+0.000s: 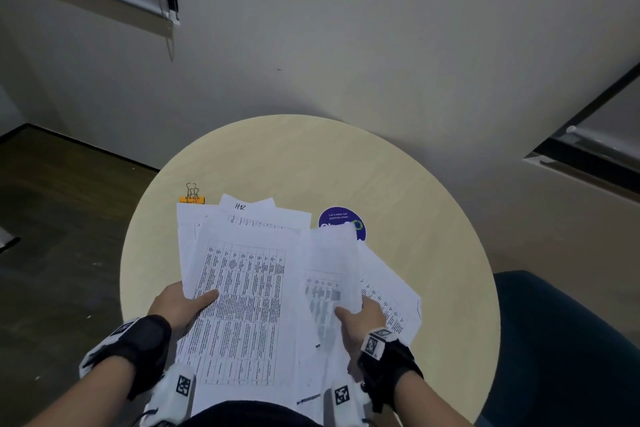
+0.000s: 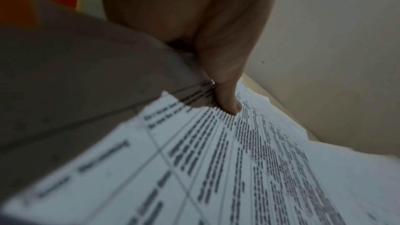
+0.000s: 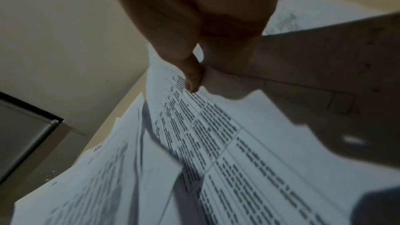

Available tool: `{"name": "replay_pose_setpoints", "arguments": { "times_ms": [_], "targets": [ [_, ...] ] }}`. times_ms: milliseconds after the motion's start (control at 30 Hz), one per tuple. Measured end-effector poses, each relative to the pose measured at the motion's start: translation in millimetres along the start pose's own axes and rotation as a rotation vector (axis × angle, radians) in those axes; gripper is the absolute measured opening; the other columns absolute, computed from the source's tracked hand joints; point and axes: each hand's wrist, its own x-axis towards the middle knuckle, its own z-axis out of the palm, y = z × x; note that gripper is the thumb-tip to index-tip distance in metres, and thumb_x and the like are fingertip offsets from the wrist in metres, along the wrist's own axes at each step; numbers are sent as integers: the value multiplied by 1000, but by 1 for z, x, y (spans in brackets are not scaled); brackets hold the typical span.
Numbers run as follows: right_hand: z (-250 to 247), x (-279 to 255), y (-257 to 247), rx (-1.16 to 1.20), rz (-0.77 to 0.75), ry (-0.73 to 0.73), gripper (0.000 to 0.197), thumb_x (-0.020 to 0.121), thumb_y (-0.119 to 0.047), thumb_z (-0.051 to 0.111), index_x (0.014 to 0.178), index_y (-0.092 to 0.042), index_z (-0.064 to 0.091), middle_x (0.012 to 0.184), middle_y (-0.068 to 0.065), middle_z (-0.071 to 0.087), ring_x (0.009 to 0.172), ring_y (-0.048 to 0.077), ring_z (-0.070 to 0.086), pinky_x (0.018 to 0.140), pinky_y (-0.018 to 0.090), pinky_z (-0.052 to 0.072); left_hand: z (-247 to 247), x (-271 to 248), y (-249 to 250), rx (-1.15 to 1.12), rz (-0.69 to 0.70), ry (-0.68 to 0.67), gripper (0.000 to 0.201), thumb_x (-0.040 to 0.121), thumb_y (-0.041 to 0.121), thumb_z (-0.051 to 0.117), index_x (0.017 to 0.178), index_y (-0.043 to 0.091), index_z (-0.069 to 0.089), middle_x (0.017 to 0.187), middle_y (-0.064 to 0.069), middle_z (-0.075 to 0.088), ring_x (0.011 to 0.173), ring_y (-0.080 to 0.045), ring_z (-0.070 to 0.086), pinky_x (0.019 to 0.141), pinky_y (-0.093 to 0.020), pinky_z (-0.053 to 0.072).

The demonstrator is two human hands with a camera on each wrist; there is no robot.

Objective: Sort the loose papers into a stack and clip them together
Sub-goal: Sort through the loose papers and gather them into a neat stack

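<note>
Several white printed sheets (image 1: 242, 288) lie fanned over the near half of the round table (image 1: 311, 156). My left hand (image 1: 183, 302) pinches the left edge of the big table-printed sheet (image 2: 238, 168), thumb on top and the other fingers hidden beneath. My right hand (image 1: 360, 319) pinches a second sheet (image 1: 329, 274) that curls up off the pile, thumb on its face (image 3: 192, 78). One more sheet (image 1: 391, 302) lies flat to the right, under that hand. An orange binder clip (image 1: 192, 196) stands on the table just beyond the papers' far left corner.
A round purple sticker (image 1: 341, 222) sits on the tabletop behind the papers, partly covered. A dark blue chair (image 1: 554, 340) stands at the right of the table. The wall is close behind, and dark floor (image 1: 52, 218) lies to the left.
</note>
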Motion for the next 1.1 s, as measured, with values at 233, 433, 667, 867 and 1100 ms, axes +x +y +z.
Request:
{"name": "replay_pose_setpoints", "arguments": {
  "times_ms": [233, 433, 667, 867, 1100],
  "targets": [
    [-92, 30, -7, -145, -16, 161, 32, 98, -21, 51, 68, -10, 51, 59, 6, 50, 51, 19, 45, 47, 26, 29, -2, -1, 1, 1, 23, -6, 31, 79, 35, 75, 83, 6, 63, 40, 2, 50, 42, -20, 42, 48, -26, 32],
    [-153, 38, -7, 432, 39, 175, 16, 100, -13, 47, 89, -4, 54, 56, 7, 50, 43, 18, 47, 47, 24, 38, -3, -2, 2, 32, 34, -3, 28, 79, 37, 75, 84, 12, 64, 57, -6, 63, 52, -24, 52, 54, -28, 39],
    [-136, 29, -38, 556, 26, 119, 32, 100, -21, 48, 69, -15, 43, 37, -9, 40, 29, 6, 36, 43, 29, 31, -4, -4, 4, 29, 13, -49, 31, 82, 37, 72, 77, 11, 56, 44, 1, 49, 43, -20, 42, 49, -28, 33],
    [-68, 27, -58, 280, -168, 13, 17, 101, -18, 43, 106, -20, 59, 70, -7, 53, 57, 10, 48, 50, 22, 39, -2, -9, 10, 25, 36, -31, 33, 91, 40, 58, 82, 8, 57, 48, 1, 47, 46, -20, 40, 52, -29, 31],
    [4, 8, -67, -111, -299, -133, 28, 97, -17, 45, 125, -14, 52, 106, 4, 64, 89, 24, 59, 69, 27, 44, -2, -8, 9, 23, -35, -10, 81, 89, 68, 36, 120, -3, 60, 97, -18, 71, 90, -34, 65, 80, -35, 46]
  ]
}}
